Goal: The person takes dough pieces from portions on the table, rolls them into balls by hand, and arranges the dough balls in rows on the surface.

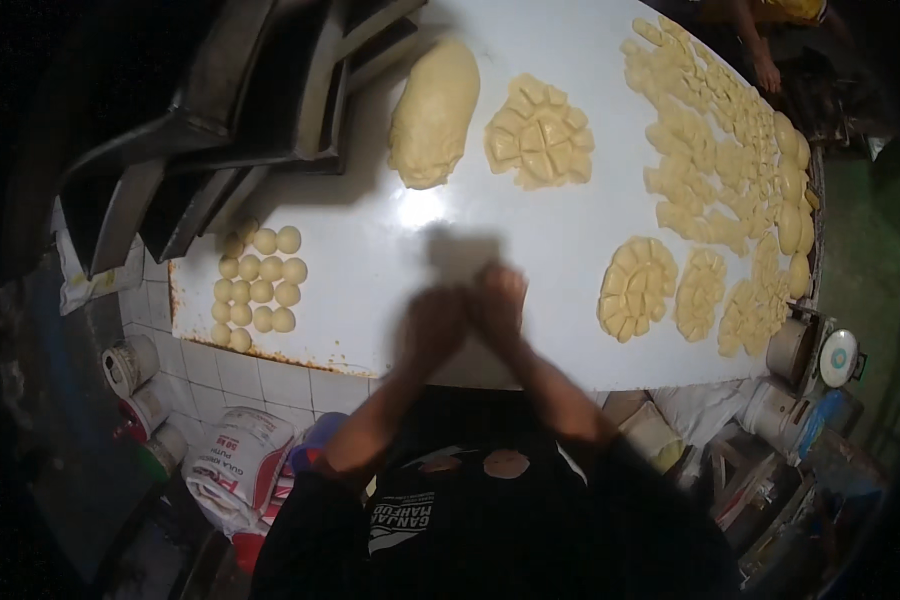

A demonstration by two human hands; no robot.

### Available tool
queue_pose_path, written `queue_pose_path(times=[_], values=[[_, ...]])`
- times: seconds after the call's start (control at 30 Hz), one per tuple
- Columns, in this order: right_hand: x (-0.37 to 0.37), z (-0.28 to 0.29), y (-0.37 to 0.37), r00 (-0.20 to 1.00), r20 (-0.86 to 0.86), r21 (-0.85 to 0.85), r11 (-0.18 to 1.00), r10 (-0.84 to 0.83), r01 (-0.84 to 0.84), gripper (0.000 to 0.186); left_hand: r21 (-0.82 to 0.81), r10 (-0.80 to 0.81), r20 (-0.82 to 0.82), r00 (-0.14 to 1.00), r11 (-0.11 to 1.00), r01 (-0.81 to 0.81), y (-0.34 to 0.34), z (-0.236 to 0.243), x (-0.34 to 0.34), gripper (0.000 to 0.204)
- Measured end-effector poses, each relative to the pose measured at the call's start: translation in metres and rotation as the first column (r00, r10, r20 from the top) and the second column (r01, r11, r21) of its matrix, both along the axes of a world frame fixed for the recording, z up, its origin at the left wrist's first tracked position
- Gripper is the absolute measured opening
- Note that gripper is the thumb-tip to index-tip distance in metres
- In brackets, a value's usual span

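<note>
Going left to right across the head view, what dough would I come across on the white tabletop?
Small dough balls → long dough lump → cut dough round → cut dough oval → smaller cut oval → smooth lumps.

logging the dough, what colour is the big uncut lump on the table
Pale yellow: the big uncut lump, seen best in the head view.
</note>
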State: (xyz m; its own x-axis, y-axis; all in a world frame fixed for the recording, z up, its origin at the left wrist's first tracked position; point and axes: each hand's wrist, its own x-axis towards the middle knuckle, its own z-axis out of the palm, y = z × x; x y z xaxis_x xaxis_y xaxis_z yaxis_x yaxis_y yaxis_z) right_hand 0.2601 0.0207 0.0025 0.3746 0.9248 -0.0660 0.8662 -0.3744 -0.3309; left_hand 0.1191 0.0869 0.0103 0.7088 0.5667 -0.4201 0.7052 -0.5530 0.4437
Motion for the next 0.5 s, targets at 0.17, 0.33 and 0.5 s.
queue_pose_path(times=[0.17, 0.33, 0.5], values=[[0.049, 0.017, -0.059, 0.915, -0.323, -0.055, 0.961, 0.241, -0.273, 0.033, 0.284, -0.215, 0.374, 0.902, 0.952, 0.109, 0.029, -0.035, -0.113, 0.009], [-0.005, -0.035, -0.016, 0.949, 0.310, 0.098, 0.990, 0.063, -0.098, 0.027, 0.356, 0.002, 0.294, 0.956, 0.928, -0.111, -0.018, -0.039, -0.017, 0.012], [0.045, 0.026, 0.003, 0.940, -0.138, -0.049, 0.946, 0.311, -0.320, 0.036, 0.352, -0.162, 0.274, 0.948, 0.934, 0.058, 0.014, -0.068, -0.153, 0.025]])
